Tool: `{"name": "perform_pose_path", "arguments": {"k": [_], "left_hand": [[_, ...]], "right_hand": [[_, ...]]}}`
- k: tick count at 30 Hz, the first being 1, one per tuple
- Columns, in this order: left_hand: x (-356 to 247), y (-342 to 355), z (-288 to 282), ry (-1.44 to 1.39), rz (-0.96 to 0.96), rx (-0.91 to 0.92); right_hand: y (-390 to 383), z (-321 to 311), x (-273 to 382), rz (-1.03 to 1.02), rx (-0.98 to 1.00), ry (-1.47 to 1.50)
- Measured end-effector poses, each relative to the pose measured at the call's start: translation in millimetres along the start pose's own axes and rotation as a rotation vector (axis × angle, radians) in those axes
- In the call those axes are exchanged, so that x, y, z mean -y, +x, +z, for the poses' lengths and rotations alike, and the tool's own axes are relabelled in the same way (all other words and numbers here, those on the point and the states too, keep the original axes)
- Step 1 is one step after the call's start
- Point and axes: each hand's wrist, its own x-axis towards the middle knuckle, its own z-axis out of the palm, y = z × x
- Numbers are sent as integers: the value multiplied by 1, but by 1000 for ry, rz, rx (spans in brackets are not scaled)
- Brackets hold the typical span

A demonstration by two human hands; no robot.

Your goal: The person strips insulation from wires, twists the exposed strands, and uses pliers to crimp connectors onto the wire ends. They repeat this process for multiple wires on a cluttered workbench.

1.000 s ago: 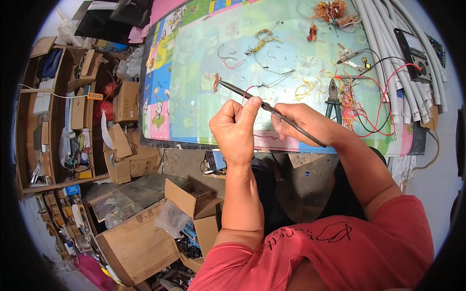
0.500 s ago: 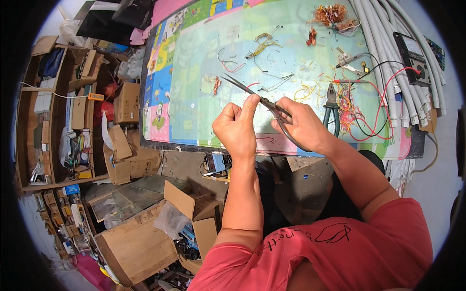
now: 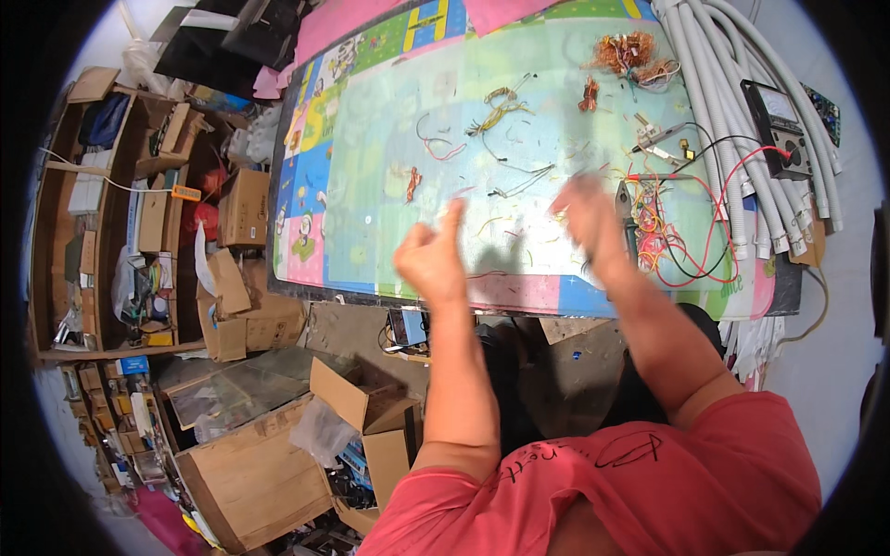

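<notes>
My left hand [image 3: 434, 259] is over the near middle of the table, fingers curled and thumb raised, with a thin reddish wire [image 3: 464, 192] at the thumb tip. My right hand [image 3: 593, 222] is smeared by motion; a dark smear of the scissors [image 3: 586, 266] shows beside its palm, the blades too blurred to make out. Just right of it lie the green-handled pliers [image 3: 630, 222], partly covered. Short yellow and red wire scraps [image 3: 501, 227] are scattered between the hands. A small copper wire bundle [image 3: 413, 185] lies beyond my left hand.
The table [image 3: 371, 250] has a patterned cover. Farther back lie a yellow wire bundle [image 3: 501, 116] and a copper wire tangle [image 3: 626, 54]. To the right are tangled coloured wires [image 3: 658, 236], an analog multimeter [image 3: 777, 130] and grey conduit pipes [image 3: 732, 176]. Shelves [image 3: 111, 222] stand at left.
My right hand and the scissors have swung away from my left hand, rightward. My left hand has moved slightly left and down. The view has shifted a little.
</notes>
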Motion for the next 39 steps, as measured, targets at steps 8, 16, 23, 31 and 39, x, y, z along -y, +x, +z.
{"name": "perform_pose_path", "arguments": {"k": [8, 16, 23, 31, 39], "left_hand": [[2, 8, -24, -503, -146, 266], [-10, 4, -23, -462, -208, 471], [-6, 4, -25, -444, -235, 488], [-8, 0, -22, -351, -238, 524], [-5, 2, -23, -319, -224, 529]], "right_hand": [[5, -15, 1, -243, 140, -119], [-21, -6, 24, -269, 622, -288], [-26, -7, 32, -312, 588, -423], [-26, -4, 30, -284, 602, -443], [-25, -3, 26, -308, 557, -432]]}}
